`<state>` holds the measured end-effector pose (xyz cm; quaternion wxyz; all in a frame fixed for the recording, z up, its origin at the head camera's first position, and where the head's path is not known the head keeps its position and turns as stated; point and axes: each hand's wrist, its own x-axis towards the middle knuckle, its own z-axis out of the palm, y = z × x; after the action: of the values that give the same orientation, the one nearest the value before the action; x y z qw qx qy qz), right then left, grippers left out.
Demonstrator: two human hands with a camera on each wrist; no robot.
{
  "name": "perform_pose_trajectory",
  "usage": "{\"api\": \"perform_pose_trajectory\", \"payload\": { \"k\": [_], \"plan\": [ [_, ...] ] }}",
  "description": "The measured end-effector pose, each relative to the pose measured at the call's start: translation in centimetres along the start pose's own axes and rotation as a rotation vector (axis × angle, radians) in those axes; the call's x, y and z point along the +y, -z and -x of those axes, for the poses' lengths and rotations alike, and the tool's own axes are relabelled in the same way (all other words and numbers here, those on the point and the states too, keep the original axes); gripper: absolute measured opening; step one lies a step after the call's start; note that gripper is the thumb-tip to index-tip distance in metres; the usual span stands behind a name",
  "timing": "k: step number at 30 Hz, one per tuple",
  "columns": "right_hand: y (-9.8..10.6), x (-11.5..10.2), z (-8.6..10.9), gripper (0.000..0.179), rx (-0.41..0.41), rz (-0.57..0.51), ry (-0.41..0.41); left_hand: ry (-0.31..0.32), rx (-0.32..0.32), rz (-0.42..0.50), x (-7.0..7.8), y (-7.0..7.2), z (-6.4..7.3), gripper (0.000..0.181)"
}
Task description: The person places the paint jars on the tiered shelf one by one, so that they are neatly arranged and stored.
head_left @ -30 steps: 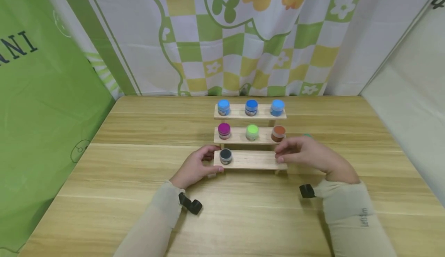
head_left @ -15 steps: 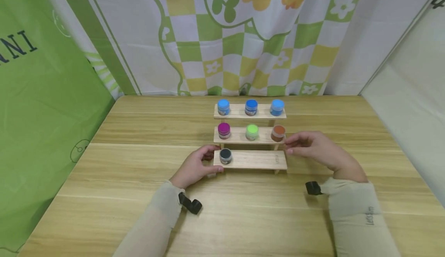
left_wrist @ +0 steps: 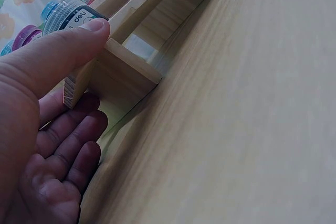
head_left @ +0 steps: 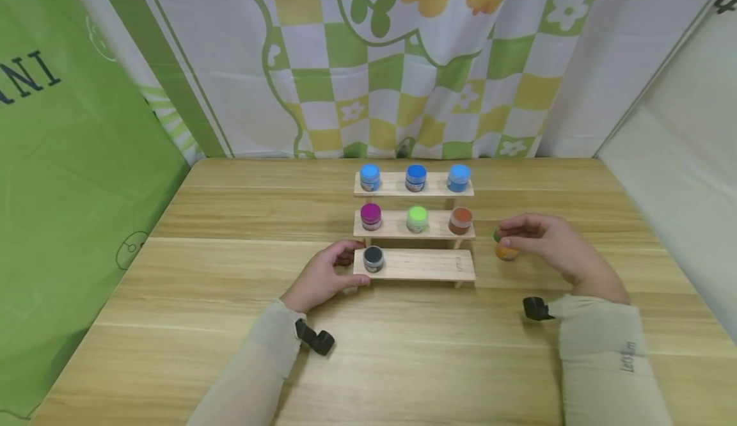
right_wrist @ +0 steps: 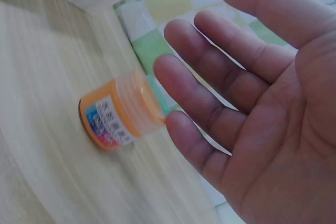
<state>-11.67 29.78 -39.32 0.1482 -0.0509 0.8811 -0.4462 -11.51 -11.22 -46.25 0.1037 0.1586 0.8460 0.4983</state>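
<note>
A three-tier wooden display rack (head_left: 419, 265) holds small paint jars. My left hand (head_left: 327, 274) grips the left end of its lowest shelf, thumb on top and fingers below, beside a black paint jar (head_left: 373, 259). To the right of the rack, an orange paint jar (right_wrist: 116, 111) stands on the table. Over it hovers my right hand (head_left: 547, 242), fingers loosely extended and nothing held. In the right wrist view, the fingertips lie close to the jar's lid; contact is unclear. Something green (head_left: 498, 235) peeks out behind the right fingers, mostly hidden.
On the middle shelf sit a magenta jar (head_left: 371, 217), a lime green jar (head_left: 417, 219) and a brown jar (head_left: 460, 220). Three blue jars line the top shelf, including a dark blue one (head_left: 416, 178). A checked curtain (head_left: 397, 93) hangs behind the wooden table (head_left: 242, 208).
My right hand has moved from the lowest shelf's right end rightward to the orange jar, which now shows below it. The left hand and the rack have stayed put.
</note>
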Motion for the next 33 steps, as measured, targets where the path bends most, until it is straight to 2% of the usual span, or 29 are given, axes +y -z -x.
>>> {"api": "perform_pose_trajectory", "payload": {
  "k": [8,13,20,33],
  "plan": [
    [0.3,0.9,0.1,0.058,0.036,-0.006,-0.063,0.005,0.009,0.002,0.0,-0.2,-0.1,0.061],
    [0.4,1.4,0.1,0.059,0.055,-0.015,-0.073,0.006,0.009,0.006,-0.1,-0.2,-0.1,0.061],
    [0.6,2.1,0.3,0.058,0.033,-0.033,-0.076,0.011,0.013,0.001,0.0,-0.2,-0.1,0.061],
    [0.7,4.0,0.1,0.053,-0.001,0.023,-0.059,0.02,0.011,-0.002,0.0,-0.1,-0.1,0.061]
  ]
}}
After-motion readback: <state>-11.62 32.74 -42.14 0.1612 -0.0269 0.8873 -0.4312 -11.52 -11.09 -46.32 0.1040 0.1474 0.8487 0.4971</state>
